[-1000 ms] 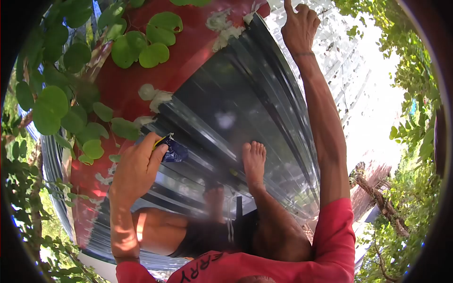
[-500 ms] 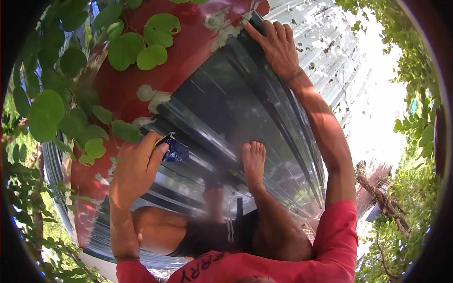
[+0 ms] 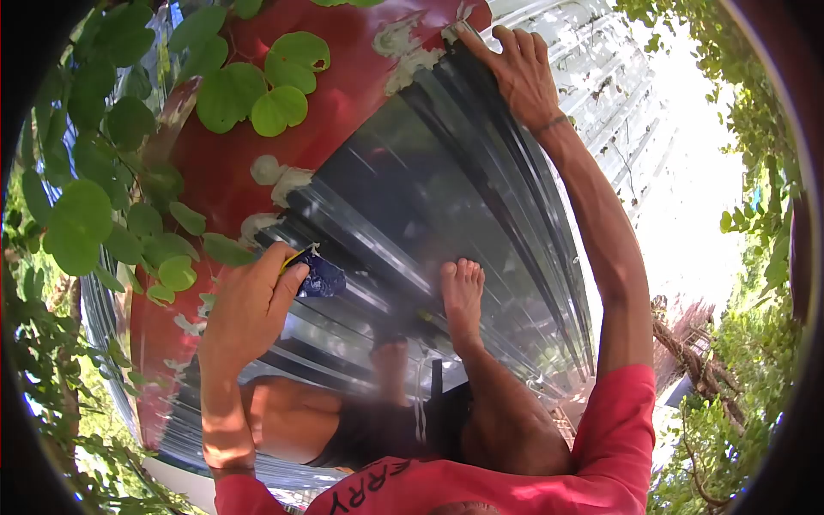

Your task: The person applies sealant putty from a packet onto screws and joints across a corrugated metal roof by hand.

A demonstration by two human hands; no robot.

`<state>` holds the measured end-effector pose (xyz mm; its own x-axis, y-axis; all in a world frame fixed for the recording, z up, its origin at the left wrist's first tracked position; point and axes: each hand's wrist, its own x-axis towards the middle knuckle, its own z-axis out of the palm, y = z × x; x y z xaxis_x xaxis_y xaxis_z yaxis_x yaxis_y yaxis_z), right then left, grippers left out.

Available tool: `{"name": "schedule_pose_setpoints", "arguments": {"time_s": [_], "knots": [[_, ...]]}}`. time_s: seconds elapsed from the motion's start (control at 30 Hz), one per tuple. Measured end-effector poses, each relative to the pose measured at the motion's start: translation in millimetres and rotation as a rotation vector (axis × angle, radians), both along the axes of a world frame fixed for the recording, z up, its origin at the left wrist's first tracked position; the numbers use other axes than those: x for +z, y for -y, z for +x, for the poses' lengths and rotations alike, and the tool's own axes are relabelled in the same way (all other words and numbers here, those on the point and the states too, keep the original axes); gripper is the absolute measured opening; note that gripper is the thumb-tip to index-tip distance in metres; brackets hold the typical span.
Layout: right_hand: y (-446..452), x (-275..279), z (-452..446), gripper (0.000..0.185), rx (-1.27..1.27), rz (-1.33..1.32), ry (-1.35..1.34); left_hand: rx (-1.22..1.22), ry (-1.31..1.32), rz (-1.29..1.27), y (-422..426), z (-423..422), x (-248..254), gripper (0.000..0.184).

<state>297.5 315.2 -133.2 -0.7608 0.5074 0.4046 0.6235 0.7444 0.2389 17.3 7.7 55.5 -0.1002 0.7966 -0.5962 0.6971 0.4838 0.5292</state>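
Observation:
My left hand [image 3: 249, 305] is closed on a small, crumpled dark blue packet [image 3: 324, 275] with a yellow edge and a whitish smear on top. Far forward, my right hand [image 3: 524, 81] stretches out with its fingers apart. Its index fingertip presses at the upper end of a ridge on the dark corrugated roofing sheet [image 3: 386, 167], where that meets the red metal flashing [image 3: 249, 172]. Pale putty-like lumps [image 3: 287, 184] sit along this joint at the ridge ends, and another putty patch [image 3: 412, 69] lies just left of my right hand.
Leafy branches [image 3: 249, 94] overhang the flashing on the left. My bare foot [image 3: 463, 296] rests on the sheet's slope. A whitish corrugated roof [image 3: 592, 94] with scattered dry leaves lies beyond on the right. A brown tree branch [image 3: 704, 369] stands lower right.
My right hand has shifted slightly to the right, its index fingertip still at the ridge end and its other fingers lifted more. My left hand with the blue packet has barely moved.

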Motion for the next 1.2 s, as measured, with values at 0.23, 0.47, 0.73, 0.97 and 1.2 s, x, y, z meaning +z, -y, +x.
{"name": "schedule_pose_setpoints", "arguments": {"time_s": [0.23, 0.47, 0.73, 0.97, 1.2], "knots": [[-17, -8, 6, 0.077, -0.004, 0.019, -0.016, -0.033, -0.004, 0.016, -1, 1, -3, 0.024], [-18, 5, 1, 0.074, -0.115, -0.057, -0.149, -0.033, 0.01, 0.042, -2, 2, -3, 0.023], [4, -1, 3, 0.076, 0.071, -0.04, -0.065, -0.027, 0.022, 0.008, -2, -1, 0, 0.024], [-1, 6, 0, 0.072, 0.055, -0.056, 0.007, -0.009, 0.006, -0.008, -1, -1, 0, 0.026], [-11, 8, 5, 0.074, 0.004, 0.041, 0.084, -0.003, 0.013, 0.001, 1, -2, 6, 0.025]]}}
